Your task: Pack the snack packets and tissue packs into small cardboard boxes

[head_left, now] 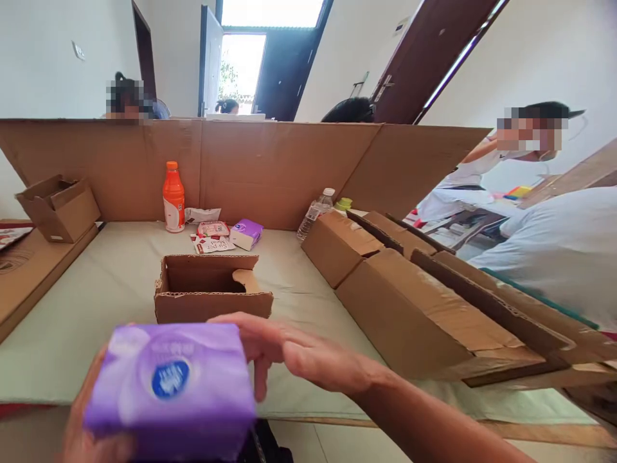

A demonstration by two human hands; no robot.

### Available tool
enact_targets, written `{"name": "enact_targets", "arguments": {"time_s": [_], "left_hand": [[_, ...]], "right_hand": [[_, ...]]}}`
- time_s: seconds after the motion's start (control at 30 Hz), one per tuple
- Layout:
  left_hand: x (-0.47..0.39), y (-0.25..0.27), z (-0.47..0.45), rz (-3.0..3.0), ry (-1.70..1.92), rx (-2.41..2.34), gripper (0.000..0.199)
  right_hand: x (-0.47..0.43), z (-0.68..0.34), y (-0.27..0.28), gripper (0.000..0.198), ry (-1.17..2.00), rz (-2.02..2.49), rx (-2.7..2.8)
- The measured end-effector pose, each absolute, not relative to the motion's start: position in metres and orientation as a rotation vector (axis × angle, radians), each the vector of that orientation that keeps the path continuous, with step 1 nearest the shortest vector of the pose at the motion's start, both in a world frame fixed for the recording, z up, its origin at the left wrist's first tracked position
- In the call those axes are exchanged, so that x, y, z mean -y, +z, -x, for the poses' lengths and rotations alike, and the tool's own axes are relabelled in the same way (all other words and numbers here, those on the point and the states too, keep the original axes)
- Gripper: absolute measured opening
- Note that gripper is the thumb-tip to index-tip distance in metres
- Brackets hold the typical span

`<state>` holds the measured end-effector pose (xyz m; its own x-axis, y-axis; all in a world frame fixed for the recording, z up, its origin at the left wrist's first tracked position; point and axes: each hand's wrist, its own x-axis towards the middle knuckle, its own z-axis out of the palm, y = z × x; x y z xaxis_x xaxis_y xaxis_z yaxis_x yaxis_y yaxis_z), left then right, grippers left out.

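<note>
A purple tissue pack (207,379) with a blue round logo is close to the camera at lower left, slightly blurred. My left hand (89,418) grips it along its left side, thumb bent over the front. Reaching in from the right, my right hand (308,354) has its fingers stretched out by the pack's far right corner; whether the fingertips touch it I cannot tell. Just beyond the pack stands an open cardboard box (212,308). A smaller purple tissue pack (247,233) lies behind that box, beside several snack packets (212,243).
An orange drink bottle (174,199) and a clear plastic bottle (315,212) stand toward the back. Cardboard compartments (409,308) line the right side. A small carton (62,212) sits at left. A tall cardboard wall (284,167) closes off the back; other people are beyond it.
</note>
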<state>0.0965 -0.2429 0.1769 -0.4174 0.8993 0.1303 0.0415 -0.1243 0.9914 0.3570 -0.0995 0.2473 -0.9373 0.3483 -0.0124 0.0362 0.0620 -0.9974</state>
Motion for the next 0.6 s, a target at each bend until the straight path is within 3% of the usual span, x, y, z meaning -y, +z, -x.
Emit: {"name": "enact_targets", "arguments": {"time_s": [0.07,0.17,0.23,0.33,0.5,0.6], "left_hand": [[0.240,0.172,-0.100,-0.972,1.630,-1.451,0.084],[0.227,0.175,-0.113,-0.865,1.643,-1.299,0.091],[0.215,0.180,-0.119,-0.991,1.638,-1.158,0.094],[0.196,0.189,-0.116,-1.419,1.725,-1.059,0.082],[0.161,0.195,-0.102,-2.200,1.751,-1.561,0.074],[0.145,0.188,-0.102,-2.489,1.596,-1.725,0.053]], "right_hand": [[0.104,-0.359,0.242,0.109,1.703,0.458,2.177],[0.115,-0.355,0.243,0.117,1.320,0.619,2.223],[0.121,-0.351,0.250,0.100,1.237,0.609,2.153],[0.118,-0.354,0.264,0.072,1.075,0.593,1.972],[0.074,-0.366,0.270,0.069,0.597,0.727,1.789],[0.043,-0.364,0.263,0.067,0.280,0.757,2.021]]}}
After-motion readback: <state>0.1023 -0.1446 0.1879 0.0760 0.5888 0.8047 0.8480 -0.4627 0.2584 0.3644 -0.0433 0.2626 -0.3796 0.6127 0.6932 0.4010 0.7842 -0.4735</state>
